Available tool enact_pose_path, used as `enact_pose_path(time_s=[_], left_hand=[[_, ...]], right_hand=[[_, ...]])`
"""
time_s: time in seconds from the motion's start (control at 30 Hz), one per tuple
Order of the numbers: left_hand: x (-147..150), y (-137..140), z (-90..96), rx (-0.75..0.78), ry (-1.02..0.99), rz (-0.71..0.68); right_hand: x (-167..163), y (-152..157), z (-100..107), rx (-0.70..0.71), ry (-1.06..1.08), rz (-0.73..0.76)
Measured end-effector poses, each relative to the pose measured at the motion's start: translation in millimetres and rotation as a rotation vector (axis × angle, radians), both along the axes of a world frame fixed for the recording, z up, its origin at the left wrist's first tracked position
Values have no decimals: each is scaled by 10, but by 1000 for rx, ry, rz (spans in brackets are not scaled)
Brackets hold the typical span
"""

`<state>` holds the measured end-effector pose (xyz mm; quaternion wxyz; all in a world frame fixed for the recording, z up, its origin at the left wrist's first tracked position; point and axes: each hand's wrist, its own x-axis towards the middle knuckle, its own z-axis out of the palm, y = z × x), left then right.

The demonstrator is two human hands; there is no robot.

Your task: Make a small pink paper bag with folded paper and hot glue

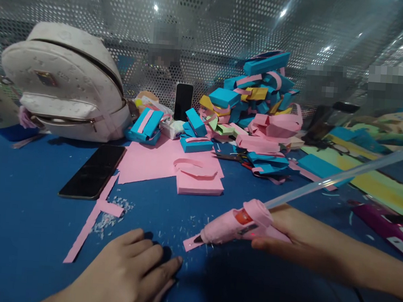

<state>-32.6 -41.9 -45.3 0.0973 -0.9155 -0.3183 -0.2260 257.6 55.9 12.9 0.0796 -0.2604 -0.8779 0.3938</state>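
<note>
My right hand point(282, 228) is wrapped round a pink glue gun point(230, 226), with a long clear glue stick point(337, 179) jutting from its back end. The gun's dark nozzle touches or hovers just over a small pink paper strip point(188, 244) on the table; which of the two I cannot tell. A tiny glue spot seems to show on the strip. To the left of it my left hand point(129, 270) rests on the table, index finger stretched toward the strip, other fingers loosely bent, nothing visible in them. Beyond the gun sits a pink paper box point(199, 184) with a curled strip on top.
Longer pink strips point(87, 228) lie at left among paper scraps point(108, 222), beside a black phone point(93, 171). Behind are a white backpack point(71, 91), an upright phone point(183, 101), scissors point(230, 157) and piled paper boxes point(226, 98). A purple tool point(382, 226) lies right.
</note>
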Motion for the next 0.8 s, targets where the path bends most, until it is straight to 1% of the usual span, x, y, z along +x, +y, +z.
enact_pose_path(time_s=[0.17, 0.33, 0.43, 0.57, 0.7, 0.8], left_hand=[[3, -5, -62, 9, -54, 20], [25, 14, 5, 3, -11, 18], [30, 24, 20, 0, -34, 17], [17, 16, -48, 6, -71, 21], [1, 0, -142, -5, -102, 36], [-3, 3, -124, -4, -100, 42]], right_hand=[[62, -3, 11, -36, -35, -31], [114, 12, 1, -22, -43, -34], [193, 23, -26, -4, -60, -64], [314, 22, -46, -8, -96, -80], [328, -9, 31, 67, -109, -123], [299, -35, 116, 66, -92, -129]])
